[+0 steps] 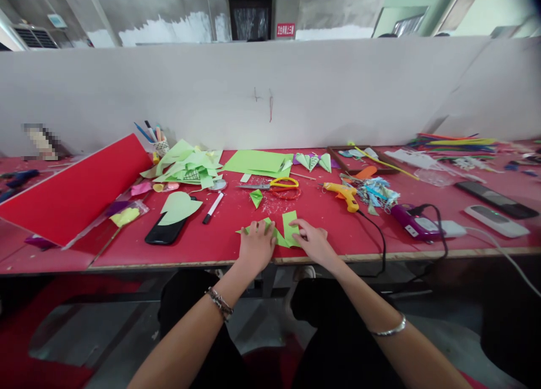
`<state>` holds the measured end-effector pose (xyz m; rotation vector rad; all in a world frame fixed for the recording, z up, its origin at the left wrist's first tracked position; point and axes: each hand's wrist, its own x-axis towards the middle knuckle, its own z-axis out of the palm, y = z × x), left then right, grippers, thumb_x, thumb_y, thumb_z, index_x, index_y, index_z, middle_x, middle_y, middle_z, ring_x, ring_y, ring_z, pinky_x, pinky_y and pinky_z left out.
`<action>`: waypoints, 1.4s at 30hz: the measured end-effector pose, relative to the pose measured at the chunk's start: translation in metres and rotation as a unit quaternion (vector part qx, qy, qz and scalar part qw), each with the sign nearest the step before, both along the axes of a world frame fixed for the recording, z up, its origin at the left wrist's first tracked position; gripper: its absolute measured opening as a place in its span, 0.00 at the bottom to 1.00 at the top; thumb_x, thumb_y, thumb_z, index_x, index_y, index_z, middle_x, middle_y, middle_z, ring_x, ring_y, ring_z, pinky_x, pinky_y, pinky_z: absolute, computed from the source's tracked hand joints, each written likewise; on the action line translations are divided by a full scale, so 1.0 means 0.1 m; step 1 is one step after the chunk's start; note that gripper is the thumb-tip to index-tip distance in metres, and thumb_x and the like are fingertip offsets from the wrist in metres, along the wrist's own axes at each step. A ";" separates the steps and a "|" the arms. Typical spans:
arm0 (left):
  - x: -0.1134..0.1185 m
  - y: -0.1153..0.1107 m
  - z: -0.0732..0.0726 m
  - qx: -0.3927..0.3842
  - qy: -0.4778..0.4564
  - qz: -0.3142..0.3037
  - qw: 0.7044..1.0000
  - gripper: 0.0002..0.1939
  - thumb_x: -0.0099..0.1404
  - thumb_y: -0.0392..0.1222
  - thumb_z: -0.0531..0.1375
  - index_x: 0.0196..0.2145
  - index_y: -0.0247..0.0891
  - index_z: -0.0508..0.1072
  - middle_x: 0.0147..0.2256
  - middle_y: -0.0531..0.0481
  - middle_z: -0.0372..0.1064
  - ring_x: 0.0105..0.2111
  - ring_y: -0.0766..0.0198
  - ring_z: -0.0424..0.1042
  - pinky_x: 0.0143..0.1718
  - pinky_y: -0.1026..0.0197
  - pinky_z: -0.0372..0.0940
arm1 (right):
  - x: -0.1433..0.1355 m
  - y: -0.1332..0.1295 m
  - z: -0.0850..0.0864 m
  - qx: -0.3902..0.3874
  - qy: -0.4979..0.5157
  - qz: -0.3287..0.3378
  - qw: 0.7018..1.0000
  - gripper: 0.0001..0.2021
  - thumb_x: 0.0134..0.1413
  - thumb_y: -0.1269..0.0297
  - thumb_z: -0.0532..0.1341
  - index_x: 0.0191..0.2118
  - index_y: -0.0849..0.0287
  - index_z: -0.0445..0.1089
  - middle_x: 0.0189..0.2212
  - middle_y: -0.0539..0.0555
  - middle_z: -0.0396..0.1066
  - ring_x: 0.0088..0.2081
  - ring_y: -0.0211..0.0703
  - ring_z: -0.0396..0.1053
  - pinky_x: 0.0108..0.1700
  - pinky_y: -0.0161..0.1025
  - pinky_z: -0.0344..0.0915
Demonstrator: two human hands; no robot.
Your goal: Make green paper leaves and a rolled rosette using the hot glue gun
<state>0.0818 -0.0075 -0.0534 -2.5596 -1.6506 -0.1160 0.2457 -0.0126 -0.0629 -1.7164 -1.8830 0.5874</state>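
Observation:
A piece of light green paper (pixel 289 228) lies folded near the table's front edge, with one strip turned up on its right side. My left hand (pixel 257 243) rests flat over the left part of this paper, fingers spread and pressing down. At the strip's right edge, my right hand (pixel 313 239) has its bent fingertips on the paper; whether the thumb is behind the strip is hard to see. Just beyond them sits a small folded green paper piece (pixel 256 198). Farther off lie scissors with yellow handles (pixel 284 182), pointing left.
A yellow glue gun (pixel 344 194) with a black cord lies to the right, near a purple device (pixel 416 222). On the left are a white marker (pixel 213 207), a black phone (pixel 167 231) under a paper cutout, paper scraps (pixel 190 162) and a leaning red board (pixel 84 191).

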 end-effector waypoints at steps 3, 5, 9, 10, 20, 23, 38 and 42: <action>0.00 0.00 0.00 -0.001 0.001 0.002 1.000 0.21 0.63 0.42 0.46 0.55 0.40 0.57 0.51 0.44 0.58 0.49 0.51 0.55 0.45 0.43 0.57 | 0.10 -0.03 -0.02 0.017 -0.024 -0.015 0.999 0.13 0.49 0.65 0.51 0.41 0.56 0.65 0.15 0.43 0.61 0.22 0.37 0.61 0.40 0.42 0.50; 0.00 0.00 -0.01 0.002 0.002 0.002 1.000 0.21 0.63 0.42 0.46 0.54 0.40 0.57 0.50 0.44 0.58 0.49 0.51 0.55 0.45 0.43 0.57 | 0.19 -0.04 -0.02 0.028 -0.033 -0.026 0.999 0.13 0.49 0.65 0.50 0.40 0.56 0.65 0.14 0.43 0.59 0.21 0.37 0.60 0.39 0.42 0.51; 0.00 -0.01 -0.03 0.013 0.007 0.004 1.000 0.21 0.64 0.42 0.45 0.54 0.40 0.57 0.49 0.44 0.59 0.48 0.51 0.57 0.44 0.43 0.57 | 0.32 -0.02 0.05 0.045 0.026 -0.023 0.998 0.14 0.49 0.64 0.49 0.42 0.58 0.63 0.16 0.44 0.54 0.21 0.38 0.58 0.30 0.36 0.54; 0.01 -0.02 -0.04 0.016 0.008 0.006 1.000 0.21 0.64 0.42 0.45 0.54 0.40 0.57 0.49 0.44 0.60 0.48 0.51 0.57 0.44 0.43 0.57 | 0.32 0.00 0.08 0.047 0.048 -0.015 0.998 0.14 0.49 0.63 0.49 0.42 0.58 0.62 0.17 0.45 0.54 0.21 0.38 0.57 0.28 0.35 0.54; -0.40 0.26 -0.07 0.022 -0.072 0.027 0.997 0.36 0.56 0.58 0.51 0.56 0.31 0.53 0.54 0.38 0.55 0.54 0.50 0.52 0.50 0.52 0.54 | -0.03 0.95 0.26 0.014 0.233 0.011 0.972 0.22 0.47 0.68 0.50 0.51 0.55 0.50 0.26 0.46 0.60 0.17 0.31 0.58 0.20 0.32 0.58; -0.57 0.29 -0.13 0.018 -0.107 0.032 0.994 0.32 0.57 0.57 0.50 0.54 0.34 0.57 0.51 0.40 0.58 0.52 0.53 0.55 0.49 0.53 0.55 | -0.10 1.30 0.27 0.005 0.242 0.007 0.970 0.25 0.45 0.72 0.49 0.52 0.56 0.46 0.28 0.47 0.62 0.15 0.29 0.58 0.18 0.31 0.58; -0.61 0.27 -0.24 0.086 -0.169 0.022 0.982 0.22 0.54 0.48 0.57 0.46 0.34 0.64 0.43 0.42 0.62 0.45 0.53 0.59 0.46 0.50 0.54 | -1.63 2.48 0.34 -0.072 0.192 0.091 0.975 0.14 0.55 0.62 0.54 0.46 0.62 0.62 0.41 0.55 0.65 0.38 0.39 0.66 0.37 0.42 0.66; -0.61 0.27 -0.27 0.082 -0.190 0.008 0.978 0.21 0.54 0.47 0.58 0.44 0.35 0.63 0.42 0.43 0.63 0.43 0.54 0.60 0.44 0.51 0.56 | -2.17 2.72 0.43 -0.052 0.194 0.129 0.971 0.13 0.54 0.66 0.56 0.45 0.62 0.63 0.40 0.54 0.66 0.37 0.39 0.66 0.38 0.41 0.66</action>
